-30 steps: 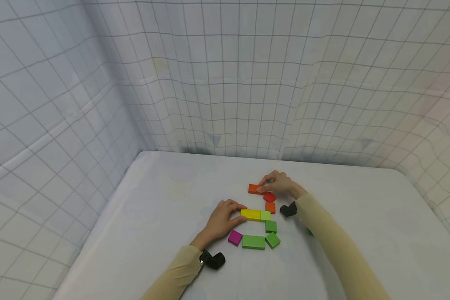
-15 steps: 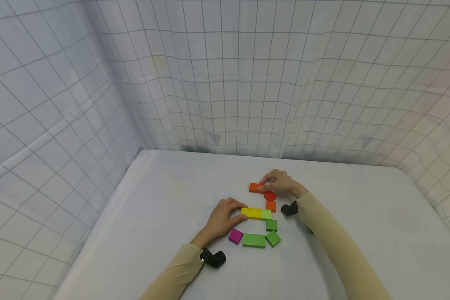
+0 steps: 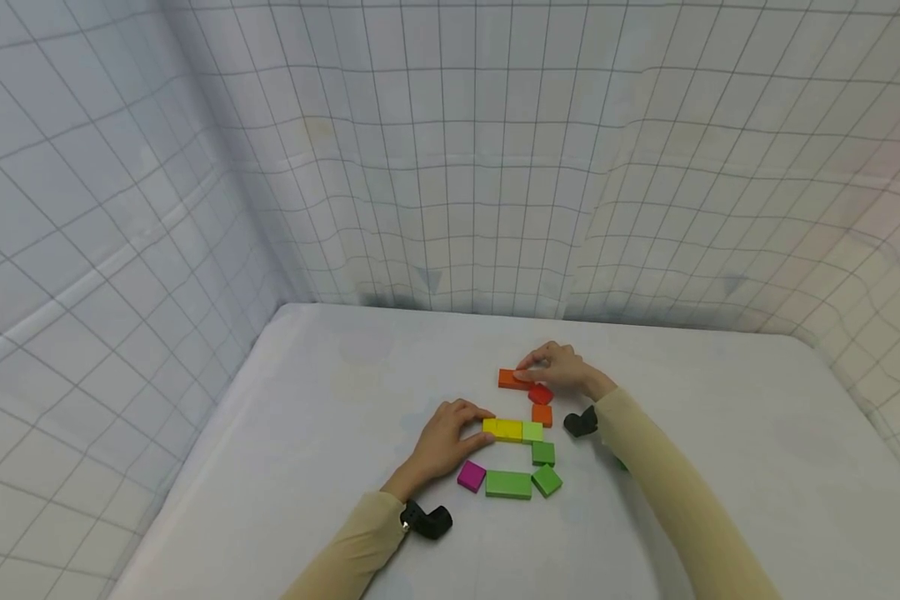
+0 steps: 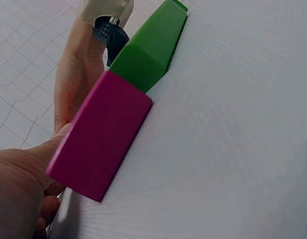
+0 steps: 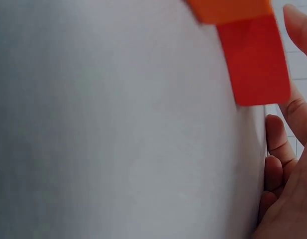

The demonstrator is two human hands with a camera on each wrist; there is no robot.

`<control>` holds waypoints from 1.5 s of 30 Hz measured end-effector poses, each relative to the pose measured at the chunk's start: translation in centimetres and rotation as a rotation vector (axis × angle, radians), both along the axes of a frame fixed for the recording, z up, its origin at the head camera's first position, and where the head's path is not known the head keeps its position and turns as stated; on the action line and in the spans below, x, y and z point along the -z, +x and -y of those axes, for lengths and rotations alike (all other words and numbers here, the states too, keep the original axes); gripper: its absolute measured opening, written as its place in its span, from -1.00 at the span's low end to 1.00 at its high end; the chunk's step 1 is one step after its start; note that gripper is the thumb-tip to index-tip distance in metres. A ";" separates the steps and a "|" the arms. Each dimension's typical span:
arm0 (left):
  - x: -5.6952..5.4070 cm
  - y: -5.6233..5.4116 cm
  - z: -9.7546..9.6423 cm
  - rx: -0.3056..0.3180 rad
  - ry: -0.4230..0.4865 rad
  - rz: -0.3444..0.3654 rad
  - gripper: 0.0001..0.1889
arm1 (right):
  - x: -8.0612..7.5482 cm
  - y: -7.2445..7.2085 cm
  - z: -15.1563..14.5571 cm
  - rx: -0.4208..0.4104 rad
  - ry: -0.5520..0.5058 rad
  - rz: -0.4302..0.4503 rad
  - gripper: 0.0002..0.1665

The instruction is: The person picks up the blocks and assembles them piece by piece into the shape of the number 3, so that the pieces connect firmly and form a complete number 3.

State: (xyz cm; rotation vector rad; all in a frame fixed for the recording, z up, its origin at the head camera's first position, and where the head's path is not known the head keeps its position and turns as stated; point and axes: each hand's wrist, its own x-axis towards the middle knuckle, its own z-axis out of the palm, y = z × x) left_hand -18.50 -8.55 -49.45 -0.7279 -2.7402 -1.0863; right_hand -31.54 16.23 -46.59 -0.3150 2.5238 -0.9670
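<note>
In the head view my left hand (image 3: 442,437) pinches the left end of a yellow block (image 3: 504,430) between thumb and index finger. A light green block (image 3: 532,432) adjoins its right end. Farther back, my right hand (image 3: 562,367) pinches a long orange block (image 3: 507,378), covering its right end. A red block (image 3: 541,393) lies just below those fingers, with a small orange block (image 3: 542,415) under it. The left wrist view shows a magenta block (image 4: 101,134) against a long green block (image 4: 148,50), thumb close behind; the held yellow block is hidden there.
Below the light green block lie a green square block (image 3: 543,453) and a turned green block (image 3: 547,481). Another green piece (image 3: 621,464) is mostly hidden by the right sleeve. Black wrist cameras stick out from both wrists. Gridded white curtains (image 3: 450,167) surround the white table (image 3: 330,375).
</note>
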 end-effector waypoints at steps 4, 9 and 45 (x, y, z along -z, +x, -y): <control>0.1 0.2 -0.1 0.013 0.020 -0.052 -0.67 | -0.3 0.0 -0.3 -0.036 0.011 0.022 -0.42; 0.1 0.4 -0.2 0.003 0.018 -0.026 -0.68 | -1.5 0.2 -0.7 -0.120 0.026 0.086 -0.41; 0.0 0.0 -0.1 -0.022 -0.035 0.055 -0.67 | -1.5 13.8 -15.1 -0.247 -0.184 -0.032 -0.60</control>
